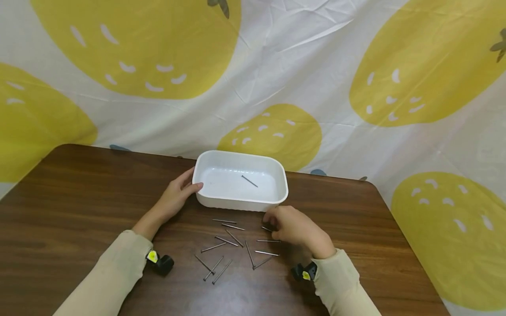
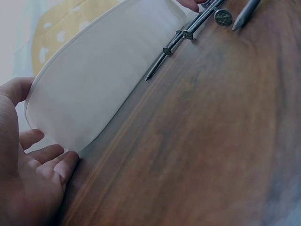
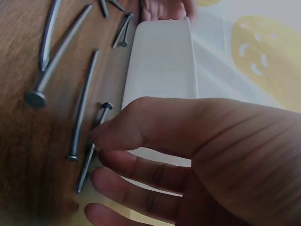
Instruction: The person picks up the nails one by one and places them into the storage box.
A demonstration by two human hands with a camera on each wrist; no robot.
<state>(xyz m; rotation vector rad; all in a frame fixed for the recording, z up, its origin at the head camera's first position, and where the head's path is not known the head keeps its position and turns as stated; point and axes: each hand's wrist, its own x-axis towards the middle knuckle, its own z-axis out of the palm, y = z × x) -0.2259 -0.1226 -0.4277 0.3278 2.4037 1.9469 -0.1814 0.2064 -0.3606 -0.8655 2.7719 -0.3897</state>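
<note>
The nail [image 3: 91, 153] I am after lies flat on the table [image 1: 79, 210] just in front of the white tray's [image 1: 241, 202] near right corner, and my right hand [image 1: 294, 228] has its thumb and forefinger pinched on the shaft, so that grip is closed on it. I judge it stiff, light and smooth steel, prone to roll or slip; low on a hard top, it is best taken mid-shaft, or tipped up by the head first. My left hand [image 1: 175, 197] rests against the tray's left end, thumb on the rim and fingers [image 2: 51, 157] fairly straight along the wall, steadying rather than clasping; the tray looks thin, light plastic that would slide if nudged. One nail in the tray [image 1: 249, 181] lies on its floor, and the loose nails [image 1: 233, 245] are scattered in front of the tray toward me. From the head view my knuckles hide the pinch, and the right wrist view is too blurred to tell whether the nail has left the table.
</note>
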